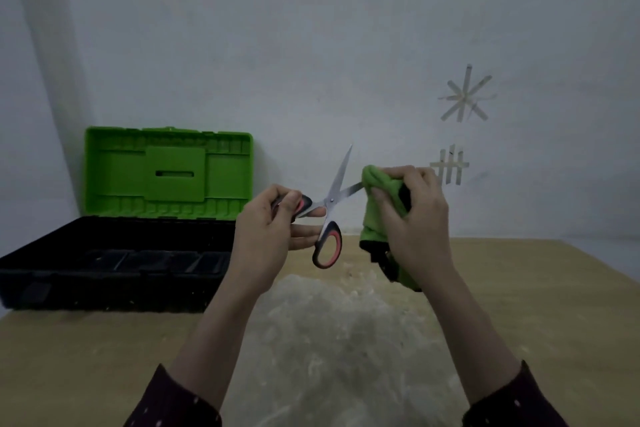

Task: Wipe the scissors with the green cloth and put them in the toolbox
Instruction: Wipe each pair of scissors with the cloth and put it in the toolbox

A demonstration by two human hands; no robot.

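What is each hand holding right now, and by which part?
The left hand holds the open scissors by one black-and-red handle loop. The right hand holds the bunched green cloth, pinched around one blade near its tip.

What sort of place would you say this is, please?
Probably a plain indoor workroom corner: a light wooden table against a pale wall bearing strips of tape, with an open black plastic toolbox with a green lid.
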